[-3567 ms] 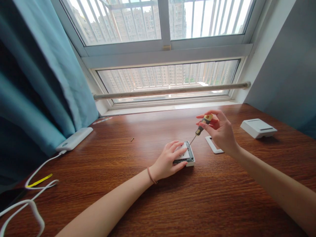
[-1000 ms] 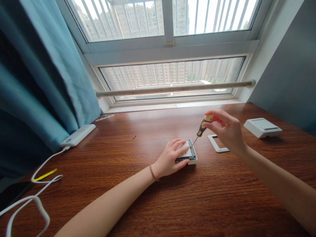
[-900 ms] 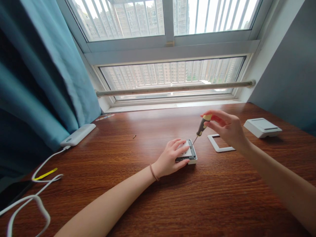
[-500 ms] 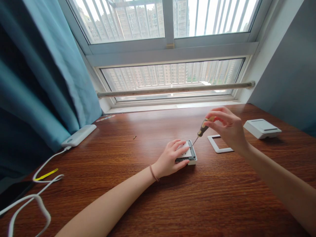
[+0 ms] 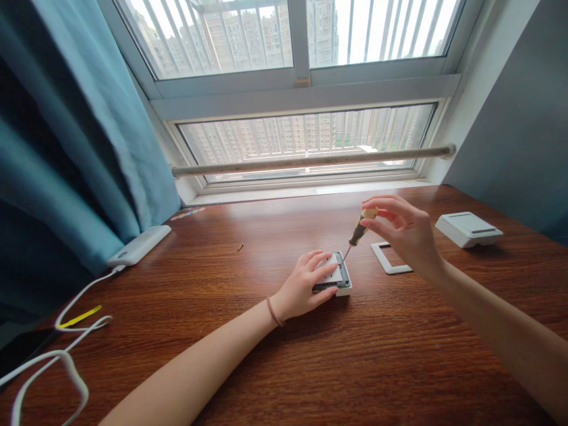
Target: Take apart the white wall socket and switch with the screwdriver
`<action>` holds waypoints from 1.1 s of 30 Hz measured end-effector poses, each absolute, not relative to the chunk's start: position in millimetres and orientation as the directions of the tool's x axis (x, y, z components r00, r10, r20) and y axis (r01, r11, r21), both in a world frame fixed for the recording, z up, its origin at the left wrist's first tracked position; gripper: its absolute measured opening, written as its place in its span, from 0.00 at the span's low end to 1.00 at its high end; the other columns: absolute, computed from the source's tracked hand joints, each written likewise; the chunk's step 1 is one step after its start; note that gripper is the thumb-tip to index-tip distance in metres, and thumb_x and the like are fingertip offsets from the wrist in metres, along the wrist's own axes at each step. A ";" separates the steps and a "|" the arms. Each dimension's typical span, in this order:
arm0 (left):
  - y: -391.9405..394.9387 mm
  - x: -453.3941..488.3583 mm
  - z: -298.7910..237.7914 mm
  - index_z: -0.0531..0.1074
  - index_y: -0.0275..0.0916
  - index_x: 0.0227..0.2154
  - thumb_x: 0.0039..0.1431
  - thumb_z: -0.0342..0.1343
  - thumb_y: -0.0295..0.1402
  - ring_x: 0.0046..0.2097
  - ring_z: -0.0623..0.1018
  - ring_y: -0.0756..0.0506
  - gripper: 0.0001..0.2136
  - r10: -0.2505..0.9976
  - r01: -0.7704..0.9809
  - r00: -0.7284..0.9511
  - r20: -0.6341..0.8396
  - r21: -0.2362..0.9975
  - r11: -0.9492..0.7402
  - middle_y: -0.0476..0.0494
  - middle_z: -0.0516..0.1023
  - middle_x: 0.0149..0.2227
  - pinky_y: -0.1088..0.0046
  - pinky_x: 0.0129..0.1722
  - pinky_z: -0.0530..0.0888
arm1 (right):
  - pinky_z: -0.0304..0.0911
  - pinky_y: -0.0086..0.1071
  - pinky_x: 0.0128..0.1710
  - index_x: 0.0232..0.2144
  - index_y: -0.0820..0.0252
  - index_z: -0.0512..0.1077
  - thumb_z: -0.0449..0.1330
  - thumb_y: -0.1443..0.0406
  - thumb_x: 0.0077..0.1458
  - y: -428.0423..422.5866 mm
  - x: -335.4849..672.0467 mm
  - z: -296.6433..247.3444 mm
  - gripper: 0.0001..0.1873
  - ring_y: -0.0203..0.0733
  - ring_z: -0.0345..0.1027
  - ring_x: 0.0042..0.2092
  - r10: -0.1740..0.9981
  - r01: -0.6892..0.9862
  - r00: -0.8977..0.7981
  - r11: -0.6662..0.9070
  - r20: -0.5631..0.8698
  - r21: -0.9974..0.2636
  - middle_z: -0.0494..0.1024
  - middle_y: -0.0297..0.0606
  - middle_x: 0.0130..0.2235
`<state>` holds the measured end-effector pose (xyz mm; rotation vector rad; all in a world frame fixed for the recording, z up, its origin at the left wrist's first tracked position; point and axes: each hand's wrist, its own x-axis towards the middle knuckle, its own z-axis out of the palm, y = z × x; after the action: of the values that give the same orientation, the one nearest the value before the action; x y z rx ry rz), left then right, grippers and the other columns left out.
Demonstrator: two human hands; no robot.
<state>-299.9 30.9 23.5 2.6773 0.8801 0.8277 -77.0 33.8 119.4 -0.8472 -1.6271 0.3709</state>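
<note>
L hand (image 5: 304,288) fingers spread flat on switch (image 5: 341,284), R hand (image 5: 406,234) pinching tilted screwdriver (image 5: 357,232) top

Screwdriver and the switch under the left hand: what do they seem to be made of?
Screwdriver: the thin grey shaft looks like bare metal. The handle looks like plastic or rubber, black with a yellow end. Switch: probably plastic, with a smooth matte white face on a grey body and moulded edges.

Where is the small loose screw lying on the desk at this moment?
In the head view the screw lies alone on the wooden desk, left of the left hand and right of the white power bank.
</note>
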 end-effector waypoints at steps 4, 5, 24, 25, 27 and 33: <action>30.8 -299.9 23.6 0.64 0.42 0.52 0.56 0.52 0.39 0.58 0.59 0.39 0.20 0.598 0.489 0.672 0.436 0.346 -0.801 0.38 0.63 0.56 0.55 0.57 0.59 | 0.68 0.42 0.42 0.33 0.55 0.74 0.65 0.63 0.46 36.1 -73.6 116.0 0.08 0.43 0.71 0.38 0.696 0.425 0.060 0.631 0.715 -0.649 0.76 0.36 0.34; 30.8 -300.0 23.4 0.64 0.41 0.52 0.56 0.52 0.39 0.58 0.59 0.39 0.20 0.600 0.491 0.673 0.434 0.345 -0.800 0.38 0.62 0.56 0.55 0.57 0.58 | 0.68 0.42 0.43 0.35 0.55 0.74 0.64 0.63 0.47 36.4 -72.6 116.8 0.10 0.44 0.71 0.38 0.713 0.394 0.040 0.633 0.700 -0.666 0.76 0.37 0.35; 30.9 -300.4 23.4 0.64 0.41 0.52 0.56 0.52 0.39 0.59 0.58 0.39 0.20 0.597 0.484 0.675 0.433 0.351 -0.801 0.38 0.62 0.56 0.55 0.58 0.58 | 0.64 0.40 0.44 0.47 0.54 0.69 0.58 0.68 0.54 39.3 -68.8 119.7 0.17 0.43 0.69 0.42 0.687 0.398 -0.181 0.705 0.703 -0.587 0.75 0.38 0.42; 30.9 -300.4 23.3 0.64 0.41 0.52 0.56 0.52 0.39 0.59 0.58 0.39 0.20 0.598 0.485 0.674 0.434 0.351 -0.801 0.38 0.61 0.57 0.55 0.58 0.58 | 0.63 0.40 0.44 0.47 0.54 0.69 0.57 0.68 0.54 39.8 -68.7 119.7 0.17 0.44 0.68 0.44 0.689 0.386 -0.192 0.708 0.699 -0.591 0.75 0.38 0.42; 30.9 -300.6 22.9 0.64 0.41 0.52 0.56 0.52 0.39 0.58 0.58 0.39 0.20 0.598 0.485 0.674 0.434 0.350 -0.801 0.38 0.61 0.57 0.54 0.57 0.58 | 0.63 0.41 0.44 0.47 0.54 0.68 0.56 0.68 0.55 39.5 -70.0 119.7 0.16 0.44 0.67 0.45 0.686 0.388 -0.195 0.710 0.701 -0.587 0.75 0.39 0.42; 31.4 -301.4 22.4 0.63 0.41 0.52 0.56 0.51 0.40 0.59 0.57 0.39 0.21 0.598 0.490 0.676 0.431 0.343 -0.801 0.38 0.61 0.57 0.56 0.58 0.58 | 0.64 0.37 0.36 0.37 0.53 0.74 0.64 0.65 0.48 35.3 -73.1 120.8 0.11 0.43 0.67 0.37 0.622 0.514 -0.053 0.688 0.781 -0.513 0.74 0.37 0.36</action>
<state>-301.4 31.4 22.4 2.6899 0.8832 0.7974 -73.1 35.3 120.8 -0.9226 -1.7033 0.1131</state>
